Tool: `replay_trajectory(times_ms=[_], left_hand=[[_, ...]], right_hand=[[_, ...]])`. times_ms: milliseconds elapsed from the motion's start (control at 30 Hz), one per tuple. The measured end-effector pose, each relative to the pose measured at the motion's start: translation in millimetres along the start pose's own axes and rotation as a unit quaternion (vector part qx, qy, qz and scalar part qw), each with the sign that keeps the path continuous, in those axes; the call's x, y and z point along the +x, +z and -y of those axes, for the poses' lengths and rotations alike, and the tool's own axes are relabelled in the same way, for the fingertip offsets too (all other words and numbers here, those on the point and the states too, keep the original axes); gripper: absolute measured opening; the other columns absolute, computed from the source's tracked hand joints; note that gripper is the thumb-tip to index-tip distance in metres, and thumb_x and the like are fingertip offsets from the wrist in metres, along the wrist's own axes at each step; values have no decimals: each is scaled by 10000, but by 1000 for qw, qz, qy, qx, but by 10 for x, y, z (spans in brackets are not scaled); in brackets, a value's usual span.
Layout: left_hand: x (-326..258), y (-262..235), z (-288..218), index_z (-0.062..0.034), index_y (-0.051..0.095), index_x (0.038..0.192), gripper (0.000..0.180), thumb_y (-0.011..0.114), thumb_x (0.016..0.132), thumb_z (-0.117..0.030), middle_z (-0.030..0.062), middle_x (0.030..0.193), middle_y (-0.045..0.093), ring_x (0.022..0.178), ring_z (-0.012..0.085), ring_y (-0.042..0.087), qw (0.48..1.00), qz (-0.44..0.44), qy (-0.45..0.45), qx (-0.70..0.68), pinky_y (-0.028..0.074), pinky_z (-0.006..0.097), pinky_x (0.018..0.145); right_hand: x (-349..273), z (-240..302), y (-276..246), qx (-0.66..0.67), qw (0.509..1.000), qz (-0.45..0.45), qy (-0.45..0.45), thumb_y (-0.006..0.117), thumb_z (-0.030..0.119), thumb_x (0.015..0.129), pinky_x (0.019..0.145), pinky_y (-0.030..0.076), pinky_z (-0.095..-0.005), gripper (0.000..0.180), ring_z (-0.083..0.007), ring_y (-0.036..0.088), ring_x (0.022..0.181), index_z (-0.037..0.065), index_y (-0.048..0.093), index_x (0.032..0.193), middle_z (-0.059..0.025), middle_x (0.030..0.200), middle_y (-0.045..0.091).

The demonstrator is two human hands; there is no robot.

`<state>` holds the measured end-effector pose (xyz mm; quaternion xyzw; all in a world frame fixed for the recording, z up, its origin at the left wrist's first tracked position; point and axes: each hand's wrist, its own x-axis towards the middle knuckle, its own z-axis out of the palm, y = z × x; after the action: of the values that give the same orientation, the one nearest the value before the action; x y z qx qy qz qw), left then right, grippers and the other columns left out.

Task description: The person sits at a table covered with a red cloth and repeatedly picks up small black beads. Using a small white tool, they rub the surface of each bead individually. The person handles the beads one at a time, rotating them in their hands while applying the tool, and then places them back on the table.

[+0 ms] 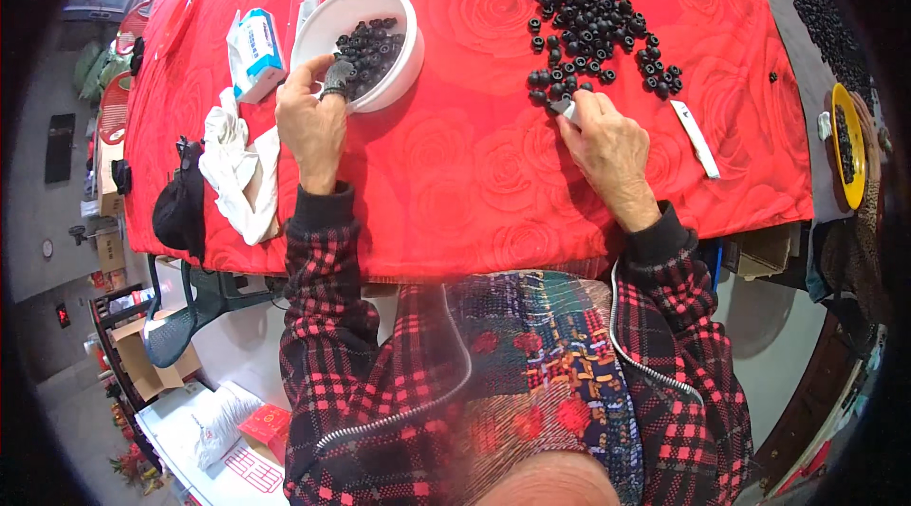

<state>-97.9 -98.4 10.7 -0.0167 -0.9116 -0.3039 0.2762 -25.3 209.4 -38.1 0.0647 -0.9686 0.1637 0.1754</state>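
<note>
A white bowl (411, 70) holds many small black round parts (370, 46). My left hand (313, 127) reaches over the bowl's near left rim, its fingertips drawn together inside. A grey ribbed cover (338, 77) sits on one digit, apparently the thumb; whatever lies between the fingertips is hidden. My right hand (607, 141) is closed on a small whitish piece (567, 110), mostly covered by the fingers. That piece points at the near edge of a loose pile of black round parts (593, 27), several of which show a hollow opening.
Red rose-patterned cloth (474, 193) covers the table. A blue-and-white packet (256, 51), white gloves (242, 169) and a black cloth item (180, 198) lie left. A white strip (696, 139) lies right. A yellow dish (856, 146) stands beyond the right edge.
</note>
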Motion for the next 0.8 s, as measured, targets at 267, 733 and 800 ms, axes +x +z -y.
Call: replay_trajectory(times_ms=[267,733,800], left_hand=[[-544,15,-813,-18,632,1029,197,600,836,6,40,960,630,852,130,615,917,130,-132,-354,499,241,621],[-1072,136,-1020,51,595,1078,260,625,863,-92,99,934,650,770,139,633,558,392,-345,-645,526,253,594],[-1059,109,-1022,42,602,1068,240,616,865,-85,90,902,648,729,135,626,545,407,-377,-628,521,255,589]], right_hand=[[-48,-52,-250,477,862,147,91,598,84,825,525,394,-239,140,-60,503,593,26,638,946,1,747,599],[-174,270,-549,612,760,211,61,647,43,823,641,427,-202,174,-39,522,739,7,603,987,23,786,577],[-183,252,-493,581,789,198,26,665,46,803,604,427,-206,175,-44,527,687,15,612,967,8,747,584]])
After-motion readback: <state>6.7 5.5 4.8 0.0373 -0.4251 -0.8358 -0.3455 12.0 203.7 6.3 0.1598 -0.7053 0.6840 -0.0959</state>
